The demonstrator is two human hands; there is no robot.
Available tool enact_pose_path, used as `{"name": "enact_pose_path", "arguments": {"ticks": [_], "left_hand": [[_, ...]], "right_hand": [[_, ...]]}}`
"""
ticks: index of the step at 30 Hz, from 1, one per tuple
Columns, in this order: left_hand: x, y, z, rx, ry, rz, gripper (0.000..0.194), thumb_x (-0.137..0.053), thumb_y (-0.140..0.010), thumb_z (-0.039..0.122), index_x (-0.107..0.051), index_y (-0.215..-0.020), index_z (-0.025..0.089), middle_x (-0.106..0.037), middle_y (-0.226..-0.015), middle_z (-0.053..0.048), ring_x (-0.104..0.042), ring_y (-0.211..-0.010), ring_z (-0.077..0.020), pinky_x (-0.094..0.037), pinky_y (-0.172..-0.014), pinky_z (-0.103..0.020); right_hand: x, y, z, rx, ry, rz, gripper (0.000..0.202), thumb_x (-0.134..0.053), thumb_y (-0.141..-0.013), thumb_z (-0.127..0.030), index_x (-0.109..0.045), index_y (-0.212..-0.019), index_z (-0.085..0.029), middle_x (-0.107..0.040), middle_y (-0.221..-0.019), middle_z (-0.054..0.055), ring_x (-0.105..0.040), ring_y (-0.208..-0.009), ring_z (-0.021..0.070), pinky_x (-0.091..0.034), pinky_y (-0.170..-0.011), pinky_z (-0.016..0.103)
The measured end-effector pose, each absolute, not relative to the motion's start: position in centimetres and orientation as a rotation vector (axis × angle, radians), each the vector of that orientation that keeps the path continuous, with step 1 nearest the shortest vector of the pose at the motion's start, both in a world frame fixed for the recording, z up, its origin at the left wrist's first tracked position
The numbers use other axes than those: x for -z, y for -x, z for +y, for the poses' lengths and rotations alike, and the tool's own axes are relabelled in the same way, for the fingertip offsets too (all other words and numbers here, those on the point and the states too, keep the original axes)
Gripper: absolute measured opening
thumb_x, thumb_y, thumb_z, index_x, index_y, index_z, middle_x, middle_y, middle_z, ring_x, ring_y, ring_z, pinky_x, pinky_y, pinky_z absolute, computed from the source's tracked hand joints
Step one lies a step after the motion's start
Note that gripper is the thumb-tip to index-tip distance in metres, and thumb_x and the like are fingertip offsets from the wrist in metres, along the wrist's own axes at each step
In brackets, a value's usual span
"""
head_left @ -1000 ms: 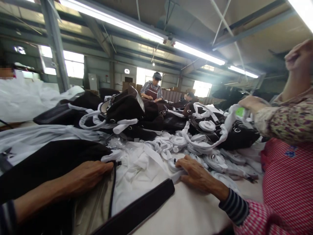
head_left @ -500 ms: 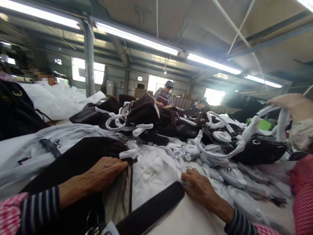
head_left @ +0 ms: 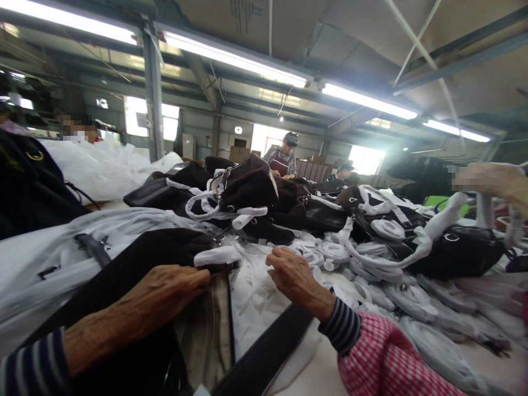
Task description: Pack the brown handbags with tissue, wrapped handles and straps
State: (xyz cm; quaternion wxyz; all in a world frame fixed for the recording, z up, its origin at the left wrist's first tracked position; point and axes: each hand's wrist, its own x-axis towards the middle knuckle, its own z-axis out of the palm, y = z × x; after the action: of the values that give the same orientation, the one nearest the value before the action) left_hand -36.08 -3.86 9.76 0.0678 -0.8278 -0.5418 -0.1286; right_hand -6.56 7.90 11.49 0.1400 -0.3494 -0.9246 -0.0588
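Observation:
A black bag (head_left: 136,258) with a beige zipped lining (head_left: 214,324) lies open in front of me. My left hand (head_left: 177,283) is closed on the bag's upper edge, just below a white-wrapped handle (head_left: 218,256). Over crumpled white wrapping (head_left: 258,275), right of the bag, is my right hand (head_left: 291,269), its fingers curled together; whatever they may hold is too small to make out. Beneath my right wrist a wide black strap (head_left: 268,346) runs down toward the bottom edge.
Dark bags with white-wrapped handles (head_left: 251,190) are heaped across the table. Wrapped coiled straps (head_left: 336,252) lie to the right. At the far right another person's hand (head_left: 478,177) is by a raised wrapped handle. A person in an apron (head_left: 282,157) stands beyond the heap.
My right hand has moved up and left, from beside the strap's end to above the white wrapping. My left hand stays at the bag's edge. The view has shifted slightly.

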Motion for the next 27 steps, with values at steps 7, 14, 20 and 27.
{"name": "enact_pose_path", "arguments": {"ticks": [7, 14, 20, 27], "left_hand": [[-7.6, 32.7, -1.6, 0.111, 2.509, -1.672, 0.023, -0.039, -0.103, 0.019, -0.056, -0.088, 0.022, -0.067, -0.081, -0.001, -0.064, -0.070, -0.0214, -0.034, -0.063, -0.035], [-6.8, 32.0, -1.9, 0.132, 2.411, -1.618, 0.021, -0.039, -0.100, 0.011, -0.055, -0.090, 0.022, -0.067, -0.082, -0.003, -0.064, -0.072, -0.0244, -0.039, -0.068, -0.038], [-7.3, 32.0, -1.7, 0.102, 2.450, -1.668, 0.015, -0.044, -0.102, 0.019, -0.055, -0.091, 0.022, -0.069, -0.085, -0.003, -0.067, -0.074, -0.0249, -0.041, -0.067, -0.037], [-7.6, 31.8, -1.4, 0.056, 2.424, -1.670, 0.013, -0.048, -0.100, 0.018, -0.055, -0.090, 0.021, -0.071, -0.086, -0.003, -0.070, -0.078, -0.0243, -0.044, -0.070, -0.036]], "right_hand": [[-8.6, 7.8, 10.9, 0.145, 1.163, -2.752, 0.008, -0.068, -0.091, -0.025, -0.070, -0.093, -0.017, -0.072, -0.098, 0.007, -0.065, -0.095, 0.0220, -0.039, -0.076, 0.030], [-8.6, 5.5, 9.3, -0.204, 0.816, -2.496, 0.016, -0.067, -0.090, -0.016, -0.060, -0.077, -0.018, -0.064, -0.092, 0.003, -0.060, -0.091, 0.0177, -0.042, -0.083, 0.030], [-7.9, 2.3, 6.6, -0.491, 0.657, -2.405, 0.026, -0.066, -0.096, -0.025, -0.055, -0.073, -0.018, -0.062, -0.091, 0.001, -0.057, -0.081, 0.0134, -0.041, -0.076, 0.027], [-6.5, 0.4, 6.4, -0.529, 0.841, -2.265, 0.034, -0.065, -0.096, -0.034, -0.055, -0.067, -0.018, -0.056, -0.070, -0.002, -0.051, -0.066, 0.0120, -0.037, -0.065, 0.026]]}}
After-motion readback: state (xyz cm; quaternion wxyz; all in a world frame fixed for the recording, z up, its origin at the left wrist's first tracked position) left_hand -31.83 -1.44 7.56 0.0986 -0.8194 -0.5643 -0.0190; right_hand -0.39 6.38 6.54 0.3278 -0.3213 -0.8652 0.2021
